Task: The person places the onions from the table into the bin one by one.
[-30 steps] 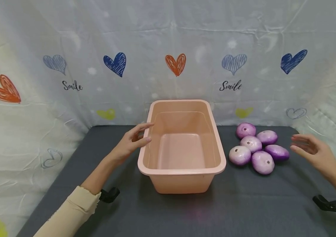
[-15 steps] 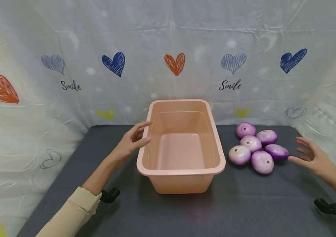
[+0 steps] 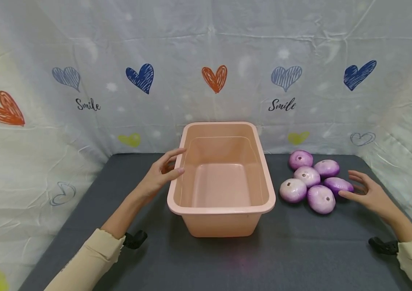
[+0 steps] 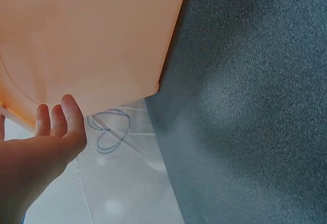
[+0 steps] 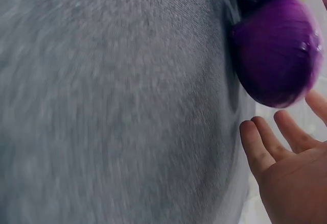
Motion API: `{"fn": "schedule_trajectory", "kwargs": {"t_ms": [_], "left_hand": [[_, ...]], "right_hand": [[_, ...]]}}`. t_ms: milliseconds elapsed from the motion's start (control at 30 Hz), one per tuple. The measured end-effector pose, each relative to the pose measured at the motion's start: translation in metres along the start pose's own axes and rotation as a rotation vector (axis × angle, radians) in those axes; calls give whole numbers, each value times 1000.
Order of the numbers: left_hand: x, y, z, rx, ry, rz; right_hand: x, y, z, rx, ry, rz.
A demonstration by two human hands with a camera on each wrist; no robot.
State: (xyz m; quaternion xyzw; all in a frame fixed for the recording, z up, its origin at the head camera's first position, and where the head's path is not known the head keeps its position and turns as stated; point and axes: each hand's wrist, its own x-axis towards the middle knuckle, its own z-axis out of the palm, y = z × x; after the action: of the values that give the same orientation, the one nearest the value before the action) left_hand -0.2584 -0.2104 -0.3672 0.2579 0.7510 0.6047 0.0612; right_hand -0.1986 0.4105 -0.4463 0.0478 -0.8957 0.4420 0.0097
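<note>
1. Head view: by my reading, work is barely begun; all six onions (image 3: pixel 307 176) lie on the table (image 3: pixel 300 250), at the tub's (image 3: pixel 221 210) 3 o'clock, none lifted, none inside it, so all six are left.
2. Right hand (image 3: pixel 372 195): at 3 o'clock of the onions, fingers and thumb spread towards the end onion (image 3: pixel 335 184), gripping nothing; whether the thumb touches, I can't tell.
3. Left hand (image 3: pixel 156 177): at the tub's 9 o'clock, fingers loose by its edge, no firm hold showing.
4. Count: six onions, one tub, one table, two hands.
</note>
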Motion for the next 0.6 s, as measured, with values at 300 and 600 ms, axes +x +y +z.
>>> {"fn": "schedule_trajectory", "kwargs": {"t_ms": [300,600], "left_hand": [[-3,1,-3,72,1,3],[-1,7,-11,126,-15,-19]], "right_hand": [[5,-5,8,-62,18,-29],[5,1,8,-4,80,-110]]}}
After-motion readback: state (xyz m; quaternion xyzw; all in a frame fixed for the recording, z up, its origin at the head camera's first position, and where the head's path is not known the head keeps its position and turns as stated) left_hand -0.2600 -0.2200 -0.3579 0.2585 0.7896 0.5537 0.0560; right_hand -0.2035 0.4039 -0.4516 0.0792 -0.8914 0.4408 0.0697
